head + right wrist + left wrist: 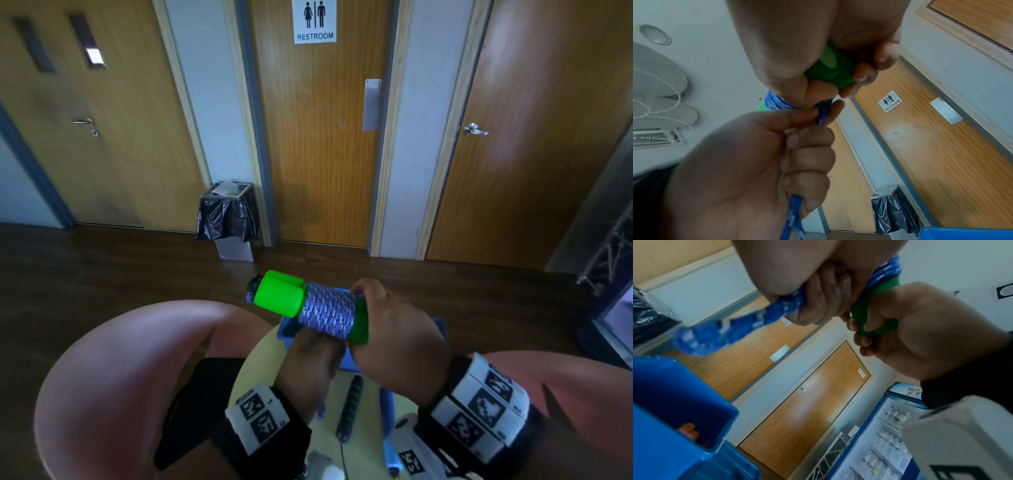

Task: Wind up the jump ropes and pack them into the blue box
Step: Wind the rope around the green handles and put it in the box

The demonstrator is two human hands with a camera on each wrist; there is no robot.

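Two bright green handles point(279, 294) are held together above the table, with blue-and-white rope point(327, 310) coiled tightly round their middle. My right hand point(387, 329) grips the handles' right end; the right wrist view shows its fingers curled round the green handle point(828, 71). Just under the coil, my left hand point(308, 356) pinches the loose rope end point(793, 211) between thumb and fingers. In the left wrist view my left hand point(818, 296) holds the rope point(777, 311), which trails off blurred. The blue box point(286, 330) sits behind and below the hands.
A second jump rope lies on the round yellow table point(260, 370), with a dark green handle point(349, 407) and a blue handle point(385, 411). Pink chair backs point(120, 377) flank the table. A bin point(229, 219) stands by the restroom door. Something orange lies in the box point(688, 430).
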